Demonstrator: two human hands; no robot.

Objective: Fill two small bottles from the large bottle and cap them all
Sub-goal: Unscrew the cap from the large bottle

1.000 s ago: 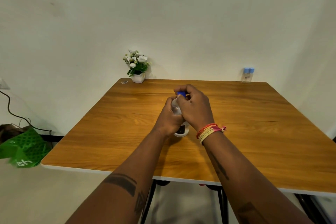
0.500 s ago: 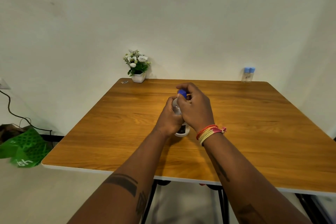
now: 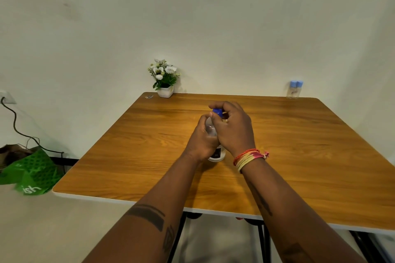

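I stand the large bottle [image 3: 214,132] upright near the middle of the wooden table [image 3: 299,156], straight ahead of me, its long axis vertical and its base on the wood. My left hand [image 3: 202,140] is wrapped around its body from the left and clamped on it. My right hand [image 3: 232,129] comes over from the right, fingers curled around the blue cap [image 3: 218,111] at the top, pinching it. Whether I am loosening or tightening, I cannot tell. The cap sits directly above my left hand's grip, so the twist runs about that vertical axis, with the right hand the one on the cap.

The bottle is clear plastic with a dark label low on its front; most of it is hidden by my hands, and I cannot make out the liquid level. The two small bottles [image 3: 295,89], clear with light blue caps, stand side by side at the far right corner, well apart from my hands, nearer my right arm.
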